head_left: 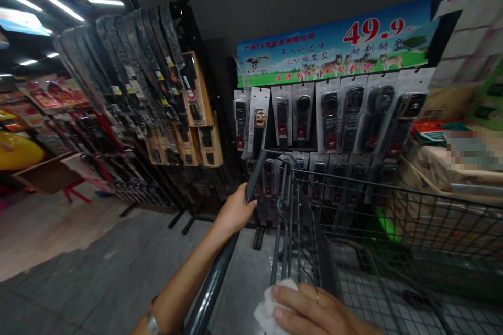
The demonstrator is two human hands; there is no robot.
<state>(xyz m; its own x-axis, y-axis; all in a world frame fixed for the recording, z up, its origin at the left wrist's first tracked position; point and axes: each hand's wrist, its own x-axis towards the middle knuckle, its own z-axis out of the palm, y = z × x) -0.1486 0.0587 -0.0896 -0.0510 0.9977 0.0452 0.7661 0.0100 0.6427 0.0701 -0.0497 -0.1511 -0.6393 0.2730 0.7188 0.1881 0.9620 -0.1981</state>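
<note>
The left hand (238, 208) wraps its fingers round the handle (212, 289); to its right, nearer, the right hand (312, 306) pinches white tissue (266, 308) by the shopping cart's bars (286, 230). Wiping seems in hand; another stroke calls for a steady handle.

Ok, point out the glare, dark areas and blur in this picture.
In the head view, the ceiling lights glare white at upper left; in that view, the wall above the price sign is dark, the cart handle carries a shiny streak, and the yellow object at far left looks blurred.
</note>
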